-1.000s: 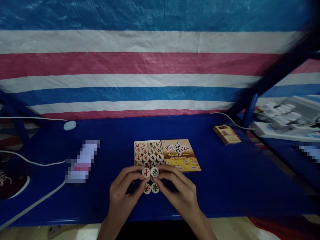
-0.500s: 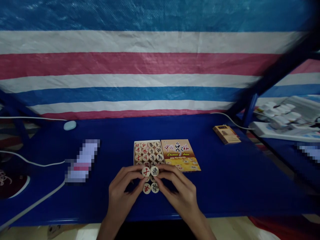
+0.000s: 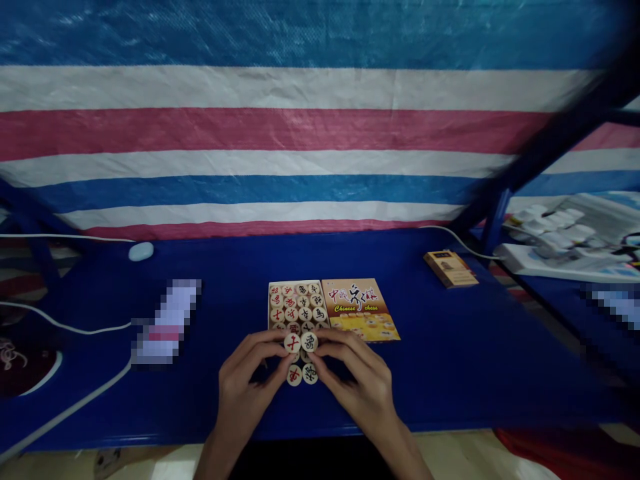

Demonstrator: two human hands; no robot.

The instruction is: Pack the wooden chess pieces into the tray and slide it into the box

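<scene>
My left hand [image 3: 255,373] pinches a round Chinese chess piece with a red character [image 3: 293,343]. Side by side with it, my right hand [image 3: 353,370] pinches a piece with a black character [image 3: 309,343]. Both are held face up over the front part of the open chess box [image 3: 271,300], whose rows of red and black pieces are partly covered by my fingers. Below the held pieces, a red piece [image 3: 294,375] and a black piece [image 3: 310,374] show between my hands. The printed box lid [image 3: 357,310], marked "Chinese chess", lies against the box's right side.
On the blue table [image 3: 430,380], a blurred-out phone [image 3: 167,323] with cables lies left, near a small white case [image 3: 141,251]. A small brown-yellow carton [image 3: 451,269] sits at the right rear. Beyond it is a white power strip [image 3: 565,263]. A striped sheet [image 3: 300,127] hangs behind.
My hands and the two held pieces stay almost in place. The view shifts very slightly.
</scene>
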